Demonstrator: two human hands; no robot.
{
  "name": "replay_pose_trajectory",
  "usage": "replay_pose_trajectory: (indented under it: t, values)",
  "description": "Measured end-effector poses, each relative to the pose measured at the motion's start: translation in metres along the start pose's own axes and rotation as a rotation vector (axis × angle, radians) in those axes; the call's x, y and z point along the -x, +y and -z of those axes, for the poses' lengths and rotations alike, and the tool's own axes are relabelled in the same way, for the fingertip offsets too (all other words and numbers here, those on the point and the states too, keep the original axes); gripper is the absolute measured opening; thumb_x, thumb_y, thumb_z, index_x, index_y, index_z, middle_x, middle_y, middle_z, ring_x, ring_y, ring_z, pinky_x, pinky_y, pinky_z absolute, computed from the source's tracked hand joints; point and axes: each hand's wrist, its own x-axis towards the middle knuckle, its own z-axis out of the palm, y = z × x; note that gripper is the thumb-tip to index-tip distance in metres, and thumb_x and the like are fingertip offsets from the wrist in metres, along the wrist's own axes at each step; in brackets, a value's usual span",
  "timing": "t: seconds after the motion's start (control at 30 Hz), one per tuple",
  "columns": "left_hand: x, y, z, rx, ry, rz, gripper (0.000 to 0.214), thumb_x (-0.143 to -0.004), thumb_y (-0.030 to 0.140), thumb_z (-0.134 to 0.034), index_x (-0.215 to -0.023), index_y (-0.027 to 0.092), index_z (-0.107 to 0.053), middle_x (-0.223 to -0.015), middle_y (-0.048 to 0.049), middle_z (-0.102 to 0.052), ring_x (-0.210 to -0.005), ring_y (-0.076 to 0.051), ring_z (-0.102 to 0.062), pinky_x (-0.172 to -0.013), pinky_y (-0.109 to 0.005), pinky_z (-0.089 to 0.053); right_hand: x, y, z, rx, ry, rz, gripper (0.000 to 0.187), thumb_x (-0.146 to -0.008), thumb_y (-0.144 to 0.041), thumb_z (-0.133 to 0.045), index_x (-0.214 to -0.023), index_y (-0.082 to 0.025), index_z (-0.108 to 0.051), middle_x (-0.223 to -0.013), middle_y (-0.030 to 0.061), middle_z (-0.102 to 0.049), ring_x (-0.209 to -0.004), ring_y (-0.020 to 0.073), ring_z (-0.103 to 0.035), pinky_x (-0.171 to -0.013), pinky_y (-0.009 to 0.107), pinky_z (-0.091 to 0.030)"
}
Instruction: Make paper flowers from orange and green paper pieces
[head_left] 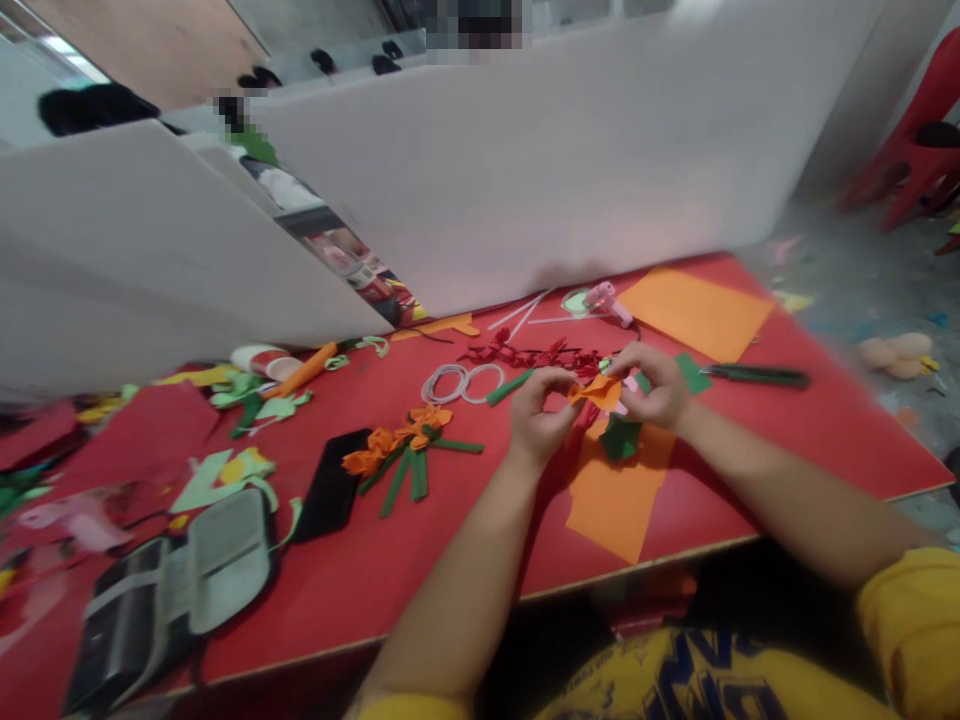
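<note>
Fingertips of left hand (536, 412) and right hand (655, 386) pinch an orange paper piece (598, 392), both grips steadying it above the worktop (450, 560).

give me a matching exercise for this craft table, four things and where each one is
Things:
1 orange paper piece
2 pink glue gun
3 white rings
4 green-handled tool

Places:
a just left of the left hand
b right of the right hand, lying on the red table
c pinched between both hands
d at the far side, near the white partition

Pairs: 1-c, 2-d, 3-a, 4-b
</note>
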Motion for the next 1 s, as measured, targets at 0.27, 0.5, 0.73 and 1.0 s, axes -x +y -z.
replay_pose_trajectory:
  t: [0.27,0.5,0.73,1.0]
  values:
    - [-0.004,-0.002,-0.011,0.337,0.021,0.443,0.041,-0.084,0.051,-0.091,-0.104,0.020,-0.074,-0.093,-0.0048,-0.078,-0.078,-0.015,-0.073,-0.071,-0.026,-0.061,-0.003,0.009,-0.007,-0.471,-0.061,-0.604,0.038,-0.070,-0.047,-0.095,-0.085,-0.022,-0.071,-0.076,-0.0012,-0.073,-0.068,0.0160,-0.067,-0.065,0.028,-0.057]
    - [-0.004,-0.005,-0.012,0.425,0.096,0.536,0.046,-0.080,0.048,-0.093,-0.111,0.023,-0.070,-0.090,0.0001,-0.072,-0.071,-0.011,-0.071,-0.065,-0.022,-0.060,-0.001,0.008,-0.004,-0.602,-0.014,-0.801,0.044,-0.067,-0.046,-0.099,-0.083,-0.020,-0.067,-0.076,-0.0001,-0.076,-0.066,0.0152,-0.071,-0.066,0.028,-0.058]
    - [-0.006,-0.001,-0.013,0.381,0.080,0.467,0.044,-0.081,0.045,-0.093,-0.110,0.022,-0.071,-0.099,-0.0036,-0.075,-0.079,-0.014,-0.074,-0.069,-0.024,-0.063,-0.002,0.010,-0.004,-0.533,-0.001,-0.679,0.038,-0.072,-0.041,-0.095,-0.088,-0.021,-0.067,-0.079,-0.0008,-0.073,-0.070,0.0161,-0.070,-0.069,0.030,-0.058]
    - [-0.004,0.002,-0.010,0.378,0.042,0.320,0.040,-0.087,0.045,-0.090,-0.112,0.024,-0.068,-0.118,-0.0091,-0.079,-0.108,-0.021,-0.079,-0.082,-0.030,-0.066,-0.003,0.007,-0.003,-0.118,0.060,-0.248,0.011,-0.080,-0.027,-0.076,-0.091,-0.023,-0.075,-0.094,0.0055,-0.073,-0.084,0.0207,-0.069,-0.072,0.033,-0.058]
